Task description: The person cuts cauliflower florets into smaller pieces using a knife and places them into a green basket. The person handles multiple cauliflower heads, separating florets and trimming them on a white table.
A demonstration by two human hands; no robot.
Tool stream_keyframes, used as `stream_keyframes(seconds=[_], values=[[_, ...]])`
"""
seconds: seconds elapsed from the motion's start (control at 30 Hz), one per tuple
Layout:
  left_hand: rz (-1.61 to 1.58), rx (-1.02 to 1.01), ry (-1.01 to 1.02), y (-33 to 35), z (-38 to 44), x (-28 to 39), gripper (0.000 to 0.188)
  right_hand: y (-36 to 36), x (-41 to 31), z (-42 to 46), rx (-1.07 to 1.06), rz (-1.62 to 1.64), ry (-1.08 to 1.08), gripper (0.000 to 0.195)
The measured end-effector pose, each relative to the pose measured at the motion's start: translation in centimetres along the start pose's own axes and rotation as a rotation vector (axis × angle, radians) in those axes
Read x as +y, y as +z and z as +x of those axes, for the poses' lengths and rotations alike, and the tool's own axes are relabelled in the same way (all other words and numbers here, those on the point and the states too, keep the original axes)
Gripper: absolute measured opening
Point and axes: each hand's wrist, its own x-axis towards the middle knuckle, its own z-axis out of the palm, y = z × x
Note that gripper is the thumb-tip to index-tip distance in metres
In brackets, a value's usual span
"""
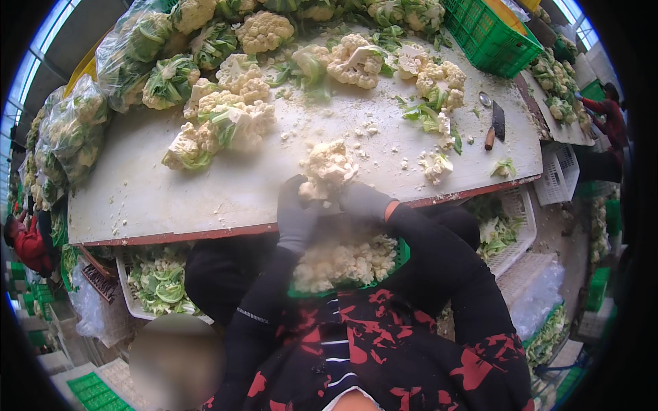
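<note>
In grey gloves, my left hand [296, 213] and my right hand [366, 201] are at the near edge of the white table, on either side of a cut cauliflower piece [329, 167]. My left fingers grip its left side; my right hand is blurred against its lower right side, and its fingertips are hidden. Below my hands, a green crate of cauliflower florets [347, 264] sits at my lap. Cauliflower chunks [239, 120] with leaves lie on the table to the left, and more chunks [437, 82] lie to the right. A cleaver with a wooden handle [496, 125] rests at the right.
Whole cauliflowers [264, 32] line the table's far side, some in plastic bags [72, 128]. A green crate [488, 36] stands at the back right. White crates of leaves [162, 282] flank me below the red table edge [180, 236]. People stand at far left and far right.
</note>
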Motion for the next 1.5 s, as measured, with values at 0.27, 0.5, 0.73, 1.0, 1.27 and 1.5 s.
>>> stream_keyframes(seconds=[0.27, 0.5, 0.73, 1.0, 1.27, 1.5], values=[[-0.745, 0.004, -0.238, -2.3, -1.0, 0.1, 0.057, 1.9, -1.9, -1.0, 0.331, 0.440, 0.277, 0.036], [-1.441, -0.297, -0.505, -4.2, -2.6, 2.8, 0.047, 5.4, -4.6, 1.0, 0.504, 1.043, 0.429, 0.035], [-1.120, -0.188, -0.421, -4.6, -3.2, 0.3, 0.050, 4.5, -5.8, -0.6, 0.685, 0.400, 0.136, 0.023], [-1.142, -0.115, -0.315, -3.8, -3.9, 1.3, 0.063, 7.2, -9.6, -1.8, 0.491, 0.660, 0.253, 0.021], [-0.726, 0.175, -0.407, -1.5, -3.4, -2.4, 0.056, 11.8, -7.3, 3.4, 0.355, 0.511, 0.137, 0.022], [-0.992, -0.048, -0.448, -3.9, -3.0, -4.7, 0.056, 8.3, -6.0, 6.0, 0.099, 0.172, -0.023, 0.016]])
